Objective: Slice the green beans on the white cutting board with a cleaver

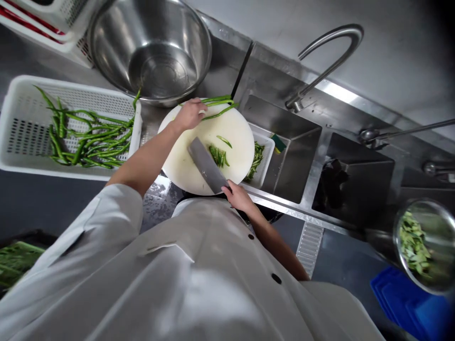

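Observation:
A round white cutting board lies in front of me, overlapping the sink edge. My left hand is at its far left part, fingers curled over a few long green chili peppers whose ends stick out to the right. My right hand is closed round the handle of a cleaver at the near edge. The wide blade lies low over the board, pointing away and left. Right beside the blade is a small heap of slanted pepper slices, with one loose piece farther off.
To the left, a white basket holds whole peppers; behind it stands a large steel bowl. A basket of cut peppers sits in the sink, near a green sponge. A faucet arches above. Far right, a pot holds cut greens.

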### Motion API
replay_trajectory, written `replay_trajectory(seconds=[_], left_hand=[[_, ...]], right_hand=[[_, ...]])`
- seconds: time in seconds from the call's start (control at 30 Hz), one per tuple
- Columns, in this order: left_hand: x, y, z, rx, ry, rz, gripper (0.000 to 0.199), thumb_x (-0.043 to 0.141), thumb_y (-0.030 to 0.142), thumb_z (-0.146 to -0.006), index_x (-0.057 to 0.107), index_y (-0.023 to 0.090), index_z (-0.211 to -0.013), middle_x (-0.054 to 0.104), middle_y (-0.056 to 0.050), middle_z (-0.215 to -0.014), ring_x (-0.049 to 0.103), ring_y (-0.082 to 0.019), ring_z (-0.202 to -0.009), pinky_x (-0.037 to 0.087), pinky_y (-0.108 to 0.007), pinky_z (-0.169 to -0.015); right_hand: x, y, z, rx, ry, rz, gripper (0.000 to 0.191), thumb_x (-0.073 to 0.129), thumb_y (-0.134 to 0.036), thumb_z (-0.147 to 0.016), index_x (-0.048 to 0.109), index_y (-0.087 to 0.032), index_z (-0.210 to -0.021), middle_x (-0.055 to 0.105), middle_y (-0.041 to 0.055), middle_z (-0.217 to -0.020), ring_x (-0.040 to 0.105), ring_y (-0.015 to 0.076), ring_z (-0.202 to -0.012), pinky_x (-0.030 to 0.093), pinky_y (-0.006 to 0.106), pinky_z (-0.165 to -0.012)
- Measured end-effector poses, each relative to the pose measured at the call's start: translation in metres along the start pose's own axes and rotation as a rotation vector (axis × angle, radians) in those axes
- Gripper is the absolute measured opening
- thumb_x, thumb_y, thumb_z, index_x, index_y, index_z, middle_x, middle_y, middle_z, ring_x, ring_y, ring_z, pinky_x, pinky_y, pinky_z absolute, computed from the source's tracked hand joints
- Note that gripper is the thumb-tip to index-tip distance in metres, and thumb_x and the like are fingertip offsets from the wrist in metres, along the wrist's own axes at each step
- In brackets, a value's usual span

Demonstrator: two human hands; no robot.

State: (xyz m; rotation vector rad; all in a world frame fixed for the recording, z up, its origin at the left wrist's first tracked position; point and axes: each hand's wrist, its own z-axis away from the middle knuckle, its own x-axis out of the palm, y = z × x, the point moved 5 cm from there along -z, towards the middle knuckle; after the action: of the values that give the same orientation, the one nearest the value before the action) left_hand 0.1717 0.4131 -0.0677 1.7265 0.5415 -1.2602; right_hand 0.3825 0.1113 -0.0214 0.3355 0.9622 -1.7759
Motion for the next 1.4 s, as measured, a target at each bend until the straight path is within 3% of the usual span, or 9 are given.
replay_trajectory(seconds=[0.1,0.23,0.37,0.5,0.73,0.87,1.07,1.23,1.4], left_hand=[[0.039,0.025,-0.053,-0.008,-0.135,-0.074,0.029,0.068,0.023,-0.090,0.071,0.006,-0.114,0.072,-0.015,-0.123,0.065,-0.025,-0.121,0.049,-0.036,-0.111],[0.054,0.029,-0.069,-0.038,-0.133,-0.083,0.012,0.063,0.018,-0.091,0.071,0.011,-0.085,0.075,-0.008,-0.090,0.071,-0.017,-0.095,0.054,-0.029,-0.095],[0.010,0.011,-0.026,0.024,-0.033,0.003,0.011,0.064,0.018,-0.090,0.070,0.015,-0.082,0.072,-0.004,-0.076,0.066,-0.016,-0.077,0.055,-0.031,-0.081],[-0.039,0.002,0.064,0.033,0.050,0.072,0.016,0.064,0.026,-0.090,0.075,0.016,-0.096,0.076,-0.005,-0.089,0.066,-0.017,-0.077,0.054,-0.033,-0.078],[0.001,0.038,0.185,0.085,0.118,-0.043,0.032,0.045,0.020,-0.098,0.077,0.021,-0.100,0.075,-0.012,-0.100,0.065,-0.027,-0.095,0.053,-0.047,-0.092],[0.031,0.065,0.202,0.025,0.182,-0.086,0.031,0.049,0.021,-0.099,0.074,0.019,-0.118,0.072,-0.017,-0.123,0.061,-0.032,-0.114,0.050,-0.050,-0.096],[0.055,0.106,0.190,0.107,0.025,-0.076,0.031,0.046,0.024,-0.108,0.075,0.022,-0.120,0.073,-0.013,-0.120,0.060,-0.028,-0.115,0.048,-0.044,-0.093],[0.046,0.101,0.187,0.224,-0.031,-0.123,0.035,0.045,0.015,-0.105,0.076,0.026,-0.117,0.074,-0.010,-0.113,0.058,-0.028,-0.112,0.044,-0.044,-0.091],[0.042,0.085,0.195,0.135,0.060,-0.144,0.035,0.044,0.017,-0.106,0.076,0.022,-0.116,0.069,-0.013,-0.116,0.056,-0.029,-0.113,0.044,-0.045,-0.091]], right_hand=[[-0.011,0.022,0.000,0.093,0.082,-0.063,0.033,0.038,-0.041,-0.112,0.061,-0.022,-0.126,0.075,0.0044,-0.093,0.069,0.0213,-0.079,0.048,0.029,-0.077],[-0.018,0.041,0.009,0.133,0.160,-0.049,0.032,0.039,-0.038,-0.111,0.061,-0.020,-0.124,0.076,0.0079,-0.099,0.070,0.0226,-0.086,0.048,0.030,-0.084],[-0.014,0.048,0.016,0.073,0.189,-0.042,0.029,0.041,-0.032,-0.110,0.062,-0.019,-0.125,0.077,0.0122,-0.116,0.070,0.0248,-0.104,0.047,0.032,-0.096],[-0.017,0.060,0.020,0.102,0.165,-0.099,0.033,0.038,-0.034,-0.110,0.063,-0.021,-0.127,0.078,0.0096,-0.110,0.071,0.0244,-0.095,0.049,0.033,-0.088],[-0.031,0.061,0.030,0.124,0.111,0.147,0.042,0.038,-0.038,-0.112,0.058,-0.016,-0.142,0.077,0.0151,-0.114,0.072,0.0306,-0.105,0.049,0.034,-0.088],[-0.027,0.051,0.037,0.081,0.030,0.295,0.041,0.037,-0.039,-0.113,0.058,-0.018,-0.142,0.078,0.0148,-0.112,0.073,0.0316,-0.104,0.048,0.034,-0.084],[-0.027,0.043,0.039,0.065,0.005,0.361,0.042,0.036,-0.038,-0.114,0.057,-0.017,-0.144,0.078,0.0156,-0.110,0.073,0.0320,-0.105,0.046,0.033,-0.082],[-0.029,0.040,0.042,0.064,0.005,0.335,0.039,0.039,-0.036,-0.114,0.060,-0.017,-0.141,0.078,0.0143,-0.113,0.072,0.0317,-0.108,0.046,0.032,-0.083],[-0.022,0.040,0.045,0.043,-0.013,0.315,0.039,0.039,-0.036,-0.114,0.060,-0.017,-0.142,0.079,0.0135,-0.113,0.073,0.0297,-0.105,0.045,0.031,-0.082]])
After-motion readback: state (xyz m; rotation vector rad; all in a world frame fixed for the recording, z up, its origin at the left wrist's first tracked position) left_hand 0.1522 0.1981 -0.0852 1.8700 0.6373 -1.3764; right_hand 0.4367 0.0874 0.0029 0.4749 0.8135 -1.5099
